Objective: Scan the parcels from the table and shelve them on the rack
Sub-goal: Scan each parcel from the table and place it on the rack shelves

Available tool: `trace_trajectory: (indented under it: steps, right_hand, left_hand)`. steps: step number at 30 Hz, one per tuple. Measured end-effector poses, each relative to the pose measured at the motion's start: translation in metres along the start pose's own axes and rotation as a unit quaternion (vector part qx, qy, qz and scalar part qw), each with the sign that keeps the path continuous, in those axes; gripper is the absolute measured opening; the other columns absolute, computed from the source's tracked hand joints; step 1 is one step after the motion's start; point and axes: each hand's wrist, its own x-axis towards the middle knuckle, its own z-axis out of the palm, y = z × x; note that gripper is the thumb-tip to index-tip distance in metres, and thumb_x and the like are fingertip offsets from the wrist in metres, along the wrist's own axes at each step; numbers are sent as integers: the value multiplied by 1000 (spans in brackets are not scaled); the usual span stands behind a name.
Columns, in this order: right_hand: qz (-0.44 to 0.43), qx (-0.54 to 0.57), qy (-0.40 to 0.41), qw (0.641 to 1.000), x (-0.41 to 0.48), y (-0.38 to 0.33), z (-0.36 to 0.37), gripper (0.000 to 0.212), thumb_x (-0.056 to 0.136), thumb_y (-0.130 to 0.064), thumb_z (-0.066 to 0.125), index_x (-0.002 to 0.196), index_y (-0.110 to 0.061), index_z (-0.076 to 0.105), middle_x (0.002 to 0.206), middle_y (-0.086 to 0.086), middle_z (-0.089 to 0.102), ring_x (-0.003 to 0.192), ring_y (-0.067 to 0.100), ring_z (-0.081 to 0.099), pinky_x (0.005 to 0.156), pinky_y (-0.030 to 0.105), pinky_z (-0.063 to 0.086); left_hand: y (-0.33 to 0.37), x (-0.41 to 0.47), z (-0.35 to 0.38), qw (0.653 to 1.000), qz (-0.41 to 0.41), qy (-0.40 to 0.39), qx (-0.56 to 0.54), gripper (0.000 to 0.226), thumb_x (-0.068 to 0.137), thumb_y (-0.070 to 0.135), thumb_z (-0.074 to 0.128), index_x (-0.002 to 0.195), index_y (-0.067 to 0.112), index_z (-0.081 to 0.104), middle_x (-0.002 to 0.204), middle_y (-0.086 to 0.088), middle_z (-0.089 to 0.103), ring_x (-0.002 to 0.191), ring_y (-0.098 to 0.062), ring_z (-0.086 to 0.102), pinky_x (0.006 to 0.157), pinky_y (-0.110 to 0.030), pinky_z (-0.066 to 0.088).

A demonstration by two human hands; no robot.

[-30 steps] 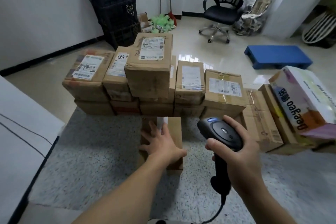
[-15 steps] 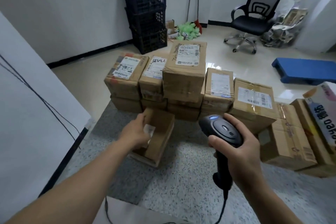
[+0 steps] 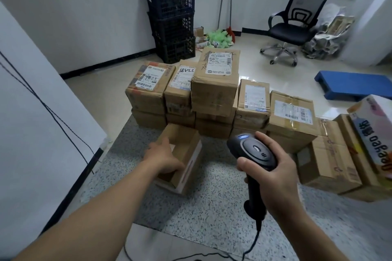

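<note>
- Desk (image 3: 212, 207): the small parcel (image 3: 186, 154) sits tilted near the front, just ahead of the stacked parcels (image 3: 214, 91).
- Left hand (image 3: 164, 158) grips the parcel's left side. It would be best to turn its label face up before lifting.
- Right hand (image 3: 275, 178) is wrapped round the scanner (image 3: 252, 150) and should aim it squarely.
- Black crates (image 3: 172, 21) are stacked by the wall. The top one holds dark green bundles; the lower ones' contents are unclear.

Just beyond the fingers of the left hand (image 3: 166, 158), past the small brown cardboard parcel (image 3: 186, 151), passage is barred by a stacked wall of brown cardboard boxes (image 3: 214, 95). Rightward, bare speckled grey tabletop (image 3: 214, 180) is left up to the black handheld scanner (image 3: 252, 152), seemingly unobstructed.
</note>
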Motion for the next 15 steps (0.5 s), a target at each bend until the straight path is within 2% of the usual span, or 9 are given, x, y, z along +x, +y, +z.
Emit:
trace_trajectory:
  steps: [3, 6, 8, 10, 12, 14, 15]
  right_hand:
    - [-2, 4, -12, 1000, -7, -3, 0, 80, 59, -26, 84, 136, -24, 61, 105, -24, 71, 91, 10, 73, 71, 32, 62]
    - [-6, 11, -30, 999, -18, -5, 1, 80, 59, -27, 84, 136, -26, 61, 105, -20, 71, 91, 11, 73, 68, 27, 60]
    - [-7, 11, -39, 999, -28, -7, 0, 81, 59, -28, 84, 136, -26, 60, 104, -17, 71, 92, 12, 73, 68, 26, 60]
    - [-11, 6, -48, 999, -38, -9, -4, 81, 59, -29, 84, 137, -27, 60, 105, -21, 70, 92, 13, 73, 70, 28, 61]
    - [-14, 2, -58, 998, -48, -10, -10, 81, 60, -30, 84, 137, -29, 59, 107, -26, 68, 94, 12, 72, 73, 31, 61]
    - [-13, 3, -62, 998, -58, -11, -16, 80, 60, -30, 84, 136, -30, 59, 109, -25, 68, 94, 14, 73, 76, 34, 62]
    - [-12, 4, -62, 998, -64, -11, -20, 79, 61, -31, 84, 136, -30, 60, 109, -20, 70, 94, 16, 73, 76, 36, 62]
  left_hand:
    - [-17, -12, -6, 995, 4, -16, -95, 122, 63, 41, 89, 157, 26, 14, 148, -14, 40, 128, -34, 49, 100, -41, 49]
    - [-31, -31, -4, 972, -3, -53, -230, 113, 72, 23, 87, 158, 23, 14, 151, -13, 39, 126, -33, 47, 91, -37, 47]
    - [-40, -45, 3, 947, -3, -74, -312, 107, 73, 14, 86, 156, 23, 19, 146, -12, 40, 118, -31, 47, 85, -37, 48]
    - [-45, -59, 10, 931, 8, -79, -357, 104, 74, 8, 85, 155, 23, 22, 138, -9, 40, 112, -29, 47, 75, -36, 50]
    - [-47, -72, 17, 921, 22, -74, -381, 104, 73, 5, 84, 155, 22, 23, 142, -11, 39, 111, -27, 47, 67, -32, 48]
    - [-47, -83, 23, 919, 31, -58, -388, 107, 72, 8, 87, 156, 24, 23, 151, -11, 35, 116, -27, 46, 69, -33, 50]
    - [-47, -87, 25, 925, 36, -41, -377, 110, 70, 12, 89, 156, 26, 22, 154, -10, 33, 122, -30, 45, 78, -38, 53]
